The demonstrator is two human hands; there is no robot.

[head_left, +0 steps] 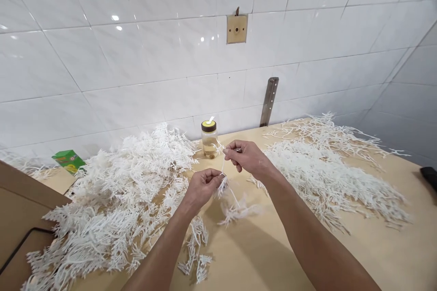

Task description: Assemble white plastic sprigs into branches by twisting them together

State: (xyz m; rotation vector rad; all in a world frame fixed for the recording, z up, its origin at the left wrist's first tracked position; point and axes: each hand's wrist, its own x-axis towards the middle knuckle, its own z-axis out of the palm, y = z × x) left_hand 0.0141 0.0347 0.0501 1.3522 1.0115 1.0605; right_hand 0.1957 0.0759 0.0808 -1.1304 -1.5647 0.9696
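Note:
Between my hands runs a thin white branched sprig [223, 184], above the middle of the wooden table. My left hand [204, 186] pinches its lower part, where feathery tips hang down. Higher and to the right, my right hand [246, 157] pinches the upper stem, close to a jar. More white fronds [239, 210], blurred, dangle below my hands. A large heap of white sprigs [126, 195] lies to the left of my left hand, and a flatter pile [331, 177] spreads to the right of my right hand.
Near the tiled wall stands a jar [209, 141] with a dark-rimmed yellow lid and pale liquid. A green box [69, 160] is behind the left heap, a cardboard box [27, 204] at the left edge. One metal strip [269, 102] leans on the wall; a black object [429, 176] lies far right.

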